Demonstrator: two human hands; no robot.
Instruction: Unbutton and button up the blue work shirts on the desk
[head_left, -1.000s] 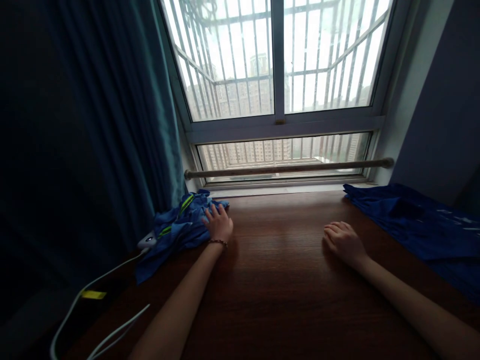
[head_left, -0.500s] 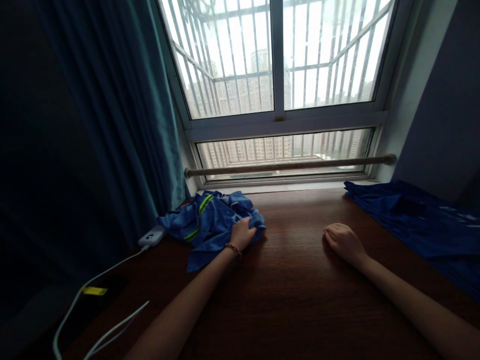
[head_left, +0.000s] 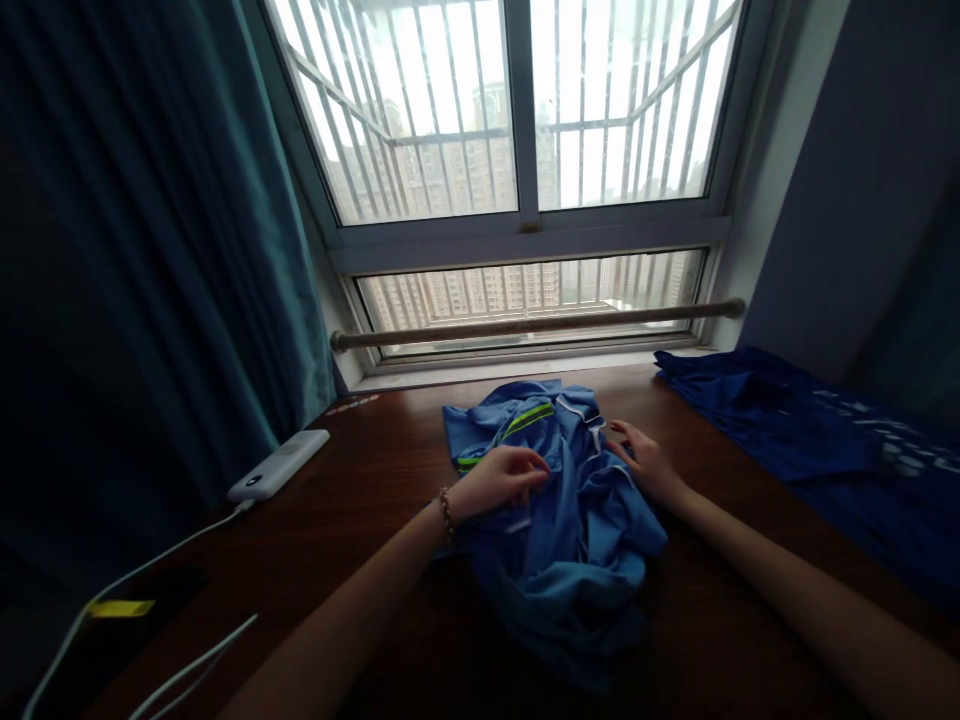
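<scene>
A crumpled light-blue garment (head_left: 570, 540) with a yellow-green stripe lies in a heap on the dark wooden table (head_left: 360, 470), in front of me. My left hand (head_left: 499, 478), a bead bracelet on its wrist, has its fingers curled and pinching a fold of the cloth near the stripe. On the heap's right side my right hand (head_left: 645, 462) lies over the cloth with its fingers bent into it near the white-trimmed collar.
A stack of dark-blue folded cloth (head_left: 810, 430) lies along the table's right side. A white power bank (head_left: 279, 465) with a white cable (head_left: 150, 570) sits at the left, near a dark phone (head_left: 127, 608). A teal curtain (head_left: 150, 250) hangs left; a barred window (head_left: 517, 170) and a rail (head_left: 536, 324) stand behind.
My left hand has dragged the light-blue garment from the left by the curtain to the table's middle. My right hand has moved left onto it. The power bank now lies uncovered.
</scene>
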